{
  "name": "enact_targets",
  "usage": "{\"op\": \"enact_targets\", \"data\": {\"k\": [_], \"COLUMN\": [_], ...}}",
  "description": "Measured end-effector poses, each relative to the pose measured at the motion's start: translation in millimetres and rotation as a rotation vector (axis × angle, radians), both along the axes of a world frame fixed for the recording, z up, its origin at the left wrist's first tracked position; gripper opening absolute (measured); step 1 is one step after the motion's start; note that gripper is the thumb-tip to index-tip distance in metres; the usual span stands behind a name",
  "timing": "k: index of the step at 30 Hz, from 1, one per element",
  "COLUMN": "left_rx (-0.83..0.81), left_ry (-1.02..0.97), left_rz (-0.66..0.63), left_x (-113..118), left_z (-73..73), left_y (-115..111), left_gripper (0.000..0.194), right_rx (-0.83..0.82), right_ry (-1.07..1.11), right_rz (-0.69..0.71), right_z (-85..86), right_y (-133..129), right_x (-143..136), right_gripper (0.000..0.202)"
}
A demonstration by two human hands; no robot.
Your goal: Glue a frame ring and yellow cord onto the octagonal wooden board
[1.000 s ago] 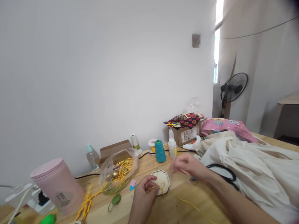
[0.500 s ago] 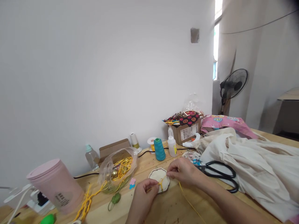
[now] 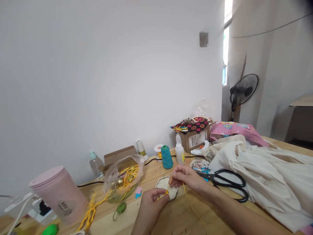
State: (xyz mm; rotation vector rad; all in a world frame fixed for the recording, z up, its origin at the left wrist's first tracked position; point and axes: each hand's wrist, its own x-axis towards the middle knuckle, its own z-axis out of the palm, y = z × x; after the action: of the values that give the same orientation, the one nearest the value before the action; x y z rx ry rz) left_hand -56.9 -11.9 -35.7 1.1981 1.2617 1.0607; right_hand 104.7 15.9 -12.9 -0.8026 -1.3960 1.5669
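Yellow cord runs between my two hands above a pale flower-shaped piece with a dark scalloped edge, which lies on the wooden table. With thumb and index finger, my left hand pinches the cord at a small knot or loop. My right hand grips the same cord slightly higher and to the right, fingers closed. From that hand a long tail of cord trails down toward the table's front. The fingers partly cover the flower-shaped piece.
A teal thread cone and a glue bottle stand behind my hands. Black scissors and white cloth lie to the right. Leftward are a green yarn bundle, a plastic bag of cord and a pink canister.
My right hand has shifted slightly left and closer to my left hand. The cord between them now stands steeper, and the knot sits above the left fingertips.
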Motion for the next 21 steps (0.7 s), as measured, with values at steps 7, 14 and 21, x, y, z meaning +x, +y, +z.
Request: {"op": "enact_targets", "data": {"k": [7,14,21], "left_rx": [0.028,0.042,0.037], "left_ry": [0.047,0.036,-0.015], "left_rz": [-0.03,-0.045,-0.056], "left_x": [-3,-3,-3], "left_z": [-1.2,-2.0,-2.0], "left_y": [1,2,0], "left_gripper": [0.018,0.02,0.019], "right_rx": [-0.119,-0.182,-0.265], "right_ry": [0.178,0.298,0.317], "right_rz": [-0.024,-0.05,-0.159], "right_z": [-3.0,-6.0,-16.9], "right_y": [-1,-1,6], "right_x": [-1,-5,-6], "right_gripper": [0.025,0.024,0.019]}}
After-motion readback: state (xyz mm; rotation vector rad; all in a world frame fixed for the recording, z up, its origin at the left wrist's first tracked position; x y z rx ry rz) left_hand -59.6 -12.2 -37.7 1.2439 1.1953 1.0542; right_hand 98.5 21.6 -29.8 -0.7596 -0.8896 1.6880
